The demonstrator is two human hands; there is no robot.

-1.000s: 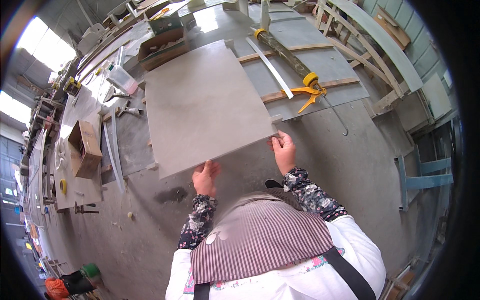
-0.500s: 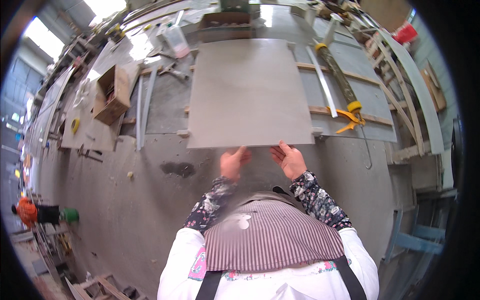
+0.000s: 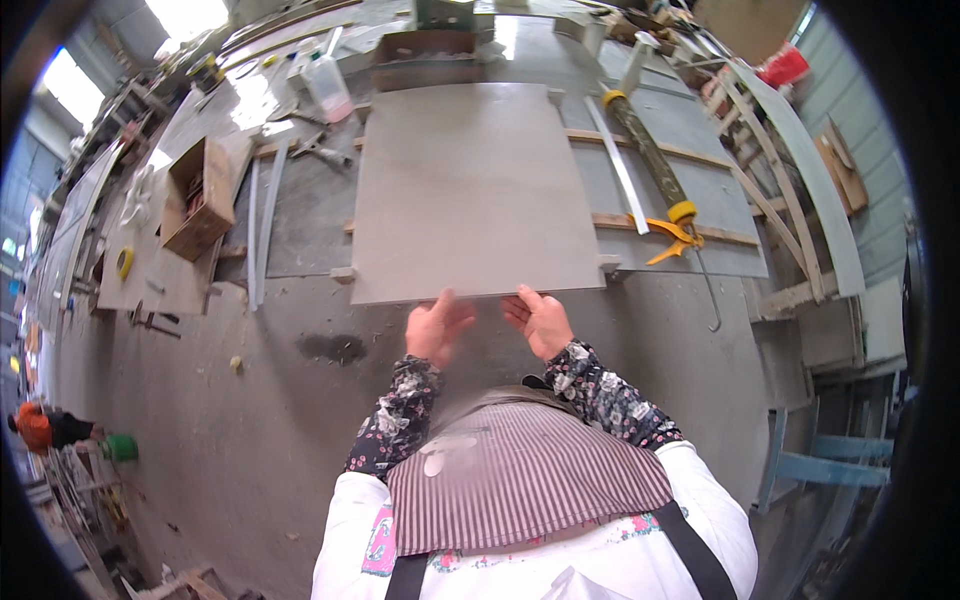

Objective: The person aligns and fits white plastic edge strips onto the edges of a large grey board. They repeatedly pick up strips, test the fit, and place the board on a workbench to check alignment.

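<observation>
A large pale grey flat panel [image 3: 470, 190] lies across wooden strips on the bench, its near edge toward me. My left hand [image 3: 438, 328] is at that edge, left of its middle, with the thumb up against the edge and the fingers slightly blurred. To its right, my right hand [image 3: 541, 322] has its thumb tip at the same edge, its fingers stretched inward below it. Neither hand is wrapped round the panel. Small blocks, such as the left one [image 3: 342, 274], show at the panel's near corners.
Right of the panel lie a white strip [image 3: 618, 165] and a long caulking gun [image 3: 650, 150] with an orange handle. On the left are an open cardboard box [image 3: 198, 205], metal strips [image 3: 265, 230] and a clear bottle [image 3: 326, 88]. A person in orange [image 3: 35, 428] is far left.
The view has shifted, so the bench and panel appear farther left. Both hands have slid slightly left along the panel's near edge. The panel's place on the strips looks unchanged.
</observation>
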